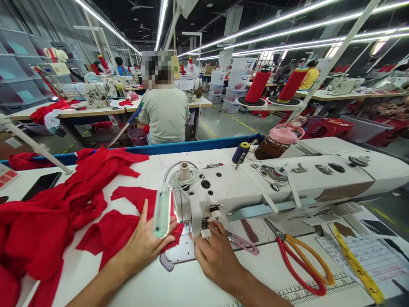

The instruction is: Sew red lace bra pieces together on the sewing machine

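Note:
My left hand lies flat with its fingers spread on a piece of red fabric, left of the needle area. The fabric's edge reaches the metal plate of a white sewing machine. Close by the needle and presser foot, my right hand has its fingers curled together. Whatever they pinch is hidden behind the fingers and machine parts. A small lit lamp hangs over my left fingers. Pink-handled snips rest just beyond my right hand.
Scissors with red and orange handles, a yellow measuring tape and a written sheet lie at right. Heaped red fabric and a phone occupy the left. Behind the machine stands a pink-lidded jar. A person sits ahead.

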`<act>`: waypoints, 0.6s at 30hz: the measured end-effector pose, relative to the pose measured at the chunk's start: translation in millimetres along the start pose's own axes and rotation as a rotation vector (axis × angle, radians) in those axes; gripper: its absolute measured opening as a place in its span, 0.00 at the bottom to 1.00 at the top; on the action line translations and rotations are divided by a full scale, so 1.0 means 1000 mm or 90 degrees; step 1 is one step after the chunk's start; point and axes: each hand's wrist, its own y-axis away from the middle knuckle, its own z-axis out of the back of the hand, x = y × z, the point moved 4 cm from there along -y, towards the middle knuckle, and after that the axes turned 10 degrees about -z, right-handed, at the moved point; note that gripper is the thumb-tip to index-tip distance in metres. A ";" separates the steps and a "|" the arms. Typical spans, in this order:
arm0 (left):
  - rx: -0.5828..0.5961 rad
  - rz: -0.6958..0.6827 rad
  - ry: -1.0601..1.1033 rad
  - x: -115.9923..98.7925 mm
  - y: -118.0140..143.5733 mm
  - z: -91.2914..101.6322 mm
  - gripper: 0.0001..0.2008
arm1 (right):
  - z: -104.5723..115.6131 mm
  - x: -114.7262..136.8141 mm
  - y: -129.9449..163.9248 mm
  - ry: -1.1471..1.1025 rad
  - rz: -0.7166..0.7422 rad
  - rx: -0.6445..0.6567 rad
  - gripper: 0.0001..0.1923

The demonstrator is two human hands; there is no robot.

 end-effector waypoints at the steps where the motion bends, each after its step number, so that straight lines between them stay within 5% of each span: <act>1: 0.001 -0.013 -0.004 -0.005 0.004 0.004 0.15 | 0.000 0.000 0.000 -0.007 0.002 -0.009 0.14; 8: 0.035 -0.038 0.039 -0.023 0.022 0.028 0.15 | -0.002 0.000 0.002 -0.044 0.024 -0.007 0.13; 18: 0.172 0.216 0.121 -0.006 0.003 0.029 0.09 | -0.001 0.003 0.003 -0.051 0.037 -0.018 0.15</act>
